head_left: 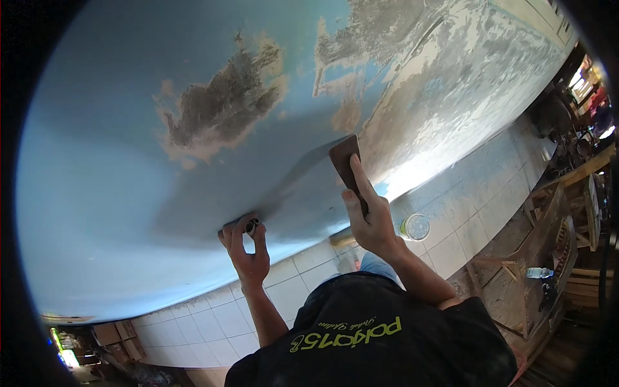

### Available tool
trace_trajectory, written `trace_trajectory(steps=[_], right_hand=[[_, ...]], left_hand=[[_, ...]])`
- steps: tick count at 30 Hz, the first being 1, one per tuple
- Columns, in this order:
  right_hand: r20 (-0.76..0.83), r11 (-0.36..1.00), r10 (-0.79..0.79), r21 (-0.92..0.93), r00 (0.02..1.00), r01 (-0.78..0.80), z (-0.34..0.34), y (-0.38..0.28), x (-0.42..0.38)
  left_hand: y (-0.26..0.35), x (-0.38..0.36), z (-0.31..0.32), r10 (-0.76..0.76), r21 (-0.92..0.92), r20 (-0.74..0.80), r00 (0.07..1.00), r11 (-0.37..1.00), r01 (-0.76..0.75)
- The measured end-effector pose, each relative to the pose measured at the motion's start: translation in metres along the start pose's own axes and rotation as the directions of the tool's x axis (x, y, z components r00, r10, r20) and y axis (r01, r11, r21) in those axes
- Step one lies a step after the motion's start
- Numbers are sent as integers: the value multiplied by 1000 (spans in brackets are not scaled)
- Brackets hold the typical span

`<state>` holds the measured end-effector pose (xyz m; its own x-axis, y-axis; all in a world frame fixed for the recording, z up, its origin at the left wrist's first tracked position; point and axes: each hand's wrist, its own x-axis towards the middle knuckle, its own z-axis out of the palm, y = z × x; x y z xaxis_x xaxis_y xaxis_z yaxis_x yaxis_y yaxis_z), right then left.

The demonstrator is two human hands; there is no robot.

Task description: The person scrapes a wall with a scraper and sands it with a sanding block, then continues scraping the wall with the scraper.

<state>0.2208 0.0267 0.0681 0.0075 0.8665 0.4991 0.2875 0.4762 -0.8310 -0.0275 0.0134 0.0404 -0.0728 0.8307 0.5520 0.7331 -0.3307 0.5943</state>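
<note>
A blue-painted wall (116,193) fills the upper view, with rough grey and whitish patches (225,100) where the paint is gone. My right hand (371,216) grips a dark brown, flat rectangular block (345,161), its far end at the wall near the edge of a large grey, scraped area (445,97). Lower on the left, my left hand (245,251) has its fingers closed around a small dark tool with a round, ring-like end (252,226), held against the blue paint. What the tool is cannot be made out.
White floor tiles (316,257) run below the wall. A round tub with a pale lid (416,227) stands on them, right of my right hand. Wooden frames (522,277), a clear plastic bottle (539,273) and clutter lie at the far right. Cardboard boxes (116,334) are at lower left.
</note>
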Motion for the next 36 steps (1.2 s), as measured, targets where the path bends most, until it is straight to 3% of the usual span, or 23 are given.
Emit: trace_trajectory(steps=[3,5,6,7,8,9,10,12,13,14,16,17,19,20,22,23,25,30,32,36], right_hand=[[14,997,52,55,999,-53,-1,0,-4],[62,969,83,229,995,-95,-3,0,-6],[66,968,83,230,994,-96,-8,-3,-8],[179,828,148,515,973,-221,-17,-11,-9],[303,594,171,728,938,-343,-22,-18,-9],[325,509,86,798,942,-321,-21,-22,-9],[321,511,87,798,943,-319,-22,-20,-9],[507,-14,-25,862,862,-508,-24,-14,-9],[543,-49,59,840,838,-541,-24,-16,-8],[541,-49,57,841,839,-539,-21,-16,-5],[568,70,384,768,728,-637,-14,-13,-1],[569,71,382,768,729,-637,-11,-9,-1],[404,442,485,653,776,-615,-4,-4,-1],[402,441,485,654,776,-615,-3,-6,-3],[84,697,432,600,898,-392,-2,-23,-2],[83,697,433,601,898,-391,0,-24,-4],[-68,747,312,633,948,-201,1,-24,-7],[44,851,294,442,955,-283,3,-12,-5],[-79,998,-32,53,996,36,9,-3,-4],[-85,992,-80,-101,993,71,4,1,2]], left_hand=[[1,1,0,32,12,-14,999,999,-32],[3,1,0,19,0,-15,1000,1000,-19],[3,1,-1,9,-15,-13,1000,1000,-9],[3,0,0,7,-15,-15,1000,1000,-7],[3,0,1,-7,-32,-29,1000,999,7],[3,-1,2,-21,-50,-40,999,999,19],[2,-1,2,-19,-53,-39,999,998,17],[-1,-1,2,5,-3,-17,1000,1000,-5],[0,-1,2,8,-4,-16,1000,1000,-8],[0,-1,2,3,-8,-18,1000,1000,-3],[2,-1,1,-3,-12,-21,1000,1000,2],[3,0,0,-10,-1,-9,1000,1000,10],[6,1,-1,-18,11,5,1000,1000,18],[8,2,-1,-18,1,-4,1000,1000,18],[8,1,-1,-18,-8,-12,1000,1000,18],[5,1,0,-16,5,-6,1000,1000,16],[3,0,0,-14,17,3,1000,1000,14],[6,1,-1,-29,-5,7,1000,1000,30],[6,2,-1,-33,-1,-3,999,999,33],[7,2,-1,-25,34,12,1000,999,25]])
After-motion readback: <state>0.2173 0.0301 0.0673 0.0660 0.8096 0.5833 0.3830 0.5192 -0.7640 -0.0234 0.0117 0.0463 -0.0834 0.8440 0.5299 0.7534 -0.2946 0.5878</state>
